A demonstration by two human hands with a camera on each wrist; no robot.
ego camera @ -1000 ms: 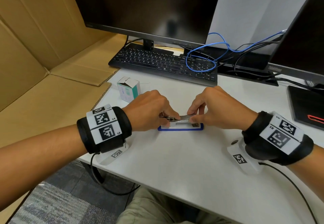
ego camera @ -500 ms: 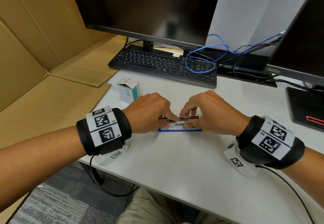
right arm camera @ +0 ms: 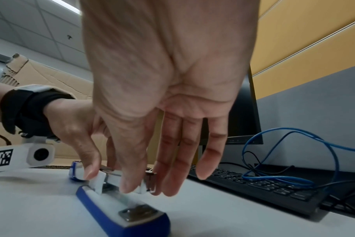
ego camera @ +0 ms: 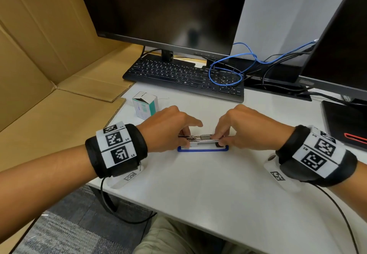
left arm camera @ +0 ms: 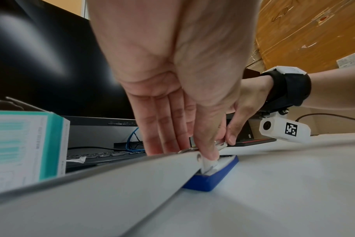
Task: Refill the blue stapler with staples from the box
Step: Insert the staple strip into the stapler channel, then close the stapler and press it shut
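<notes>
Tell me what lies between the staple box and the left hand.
Nothing: bare white desk separates the staple box from the left hand, per the head view.

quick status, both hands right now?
Left hand: pinching the hinge end of the stapler.
Right hand: fingers pinching the stapler's metal magazine at the front end.

stapler (ego camera: 202,149) blue base (white inside) | box (ego camera: 146,105) white, teal | keyboard (ego camera: 184,76) black

Right hand (right arm camera: 162,99) pinching blue stapler (right arm camera: 120,213) magazine, left hand (right arm camera: 75,128) steadying rear
</notes>
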